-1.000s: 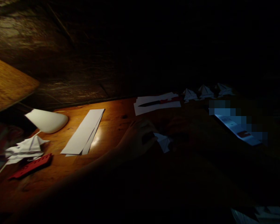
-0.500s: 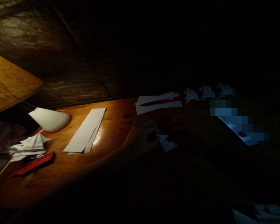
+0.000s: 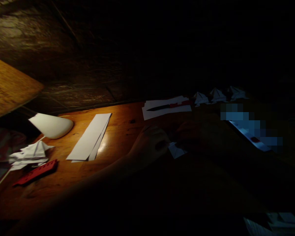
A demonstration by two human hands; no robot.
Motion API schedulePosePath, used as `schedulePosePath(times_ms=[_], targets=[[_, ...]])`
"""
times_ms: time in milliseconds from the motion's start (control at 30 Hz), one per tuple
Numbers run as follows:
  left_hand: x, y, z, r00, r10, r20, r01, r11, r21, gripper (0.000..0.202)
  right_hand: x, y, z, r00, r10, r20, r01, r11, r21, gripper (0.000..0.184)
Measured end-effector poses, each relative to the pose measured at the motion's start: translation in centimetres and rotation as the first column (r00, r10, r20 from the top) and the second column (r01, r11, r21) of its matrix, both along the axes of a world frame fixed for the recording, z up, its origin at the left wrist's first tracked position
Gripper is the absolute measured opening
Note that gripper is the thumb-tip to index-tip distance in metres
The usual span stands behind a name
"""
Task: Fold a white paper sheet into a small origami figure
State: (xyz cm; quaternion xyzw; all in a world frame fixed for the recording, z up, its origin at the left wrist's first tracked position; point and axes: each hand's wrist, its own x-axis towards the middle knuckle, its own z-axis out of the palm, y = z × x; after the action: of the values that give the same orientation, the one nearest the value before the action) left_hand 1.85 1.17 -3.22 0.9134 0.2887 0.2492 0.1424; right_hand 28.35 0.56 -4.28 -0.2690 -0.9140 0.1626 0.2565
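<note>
In deep shadow at the middle of the table, my left hand (image 3: 149, 141) is closed with its fingertips pinching a small folded piece of white paper (image 3: 177, 150). My right hand (image 3: 188, 132) is barely visible just beyond the paper's right side. Its fingers seem to be at the paper, but darkness hides how they are set. Part of the paper's top is covered by the fingers. Behind the hands lie some white sheets (image 3: 151, 113) with a black-bladed, red-handled knife (image 3: 159, 107) across them.
A white lamp (image 3: 56, 126) lights the left side. Near it are paper strips (image 3: 88, 137), a crumpled folded paper (image 3: 31, 154) and a red object (image 3: 36, 172). Several folded paper figures (image 3: 216, 95) stand at the back right, beyond a glowing phone (image 3: 250, 136). More folded paper (image 3: 285, 223) lies bottom right.
The top point of the folded paper, seen between the fingers before, is now mostly covered by them. My hands stay in nearly the same place.
</note>
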Motion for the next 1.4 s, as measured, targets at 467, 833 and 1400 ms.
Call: schedulePosePath(times_ms=[467,833,1400], targets=[[-1.4,1.1,0.4,0.964,-0.248,-0.100,0.267,0.902,0.340,0.011,0.3,0.4,-0.4,0.999,0.048,-0.012,-0.048,0.999,0.010,0.018],[-2.1,2.1,0.2,0.939,-0.303,-0.160,0.341,0.875,0.342,0.015,0.3,0.3,-0.3,0.999,0.046,-0.002,-0.046,0.999,-0.029,0.019],[-1.8,0.6,0.2,0.985,-0.172,-0.030,0.175,0.977,0.123,0.010,0.3,0.3,0.1,0.995,0.068,0.077,-0.069,0.998,0.009,0.018]])
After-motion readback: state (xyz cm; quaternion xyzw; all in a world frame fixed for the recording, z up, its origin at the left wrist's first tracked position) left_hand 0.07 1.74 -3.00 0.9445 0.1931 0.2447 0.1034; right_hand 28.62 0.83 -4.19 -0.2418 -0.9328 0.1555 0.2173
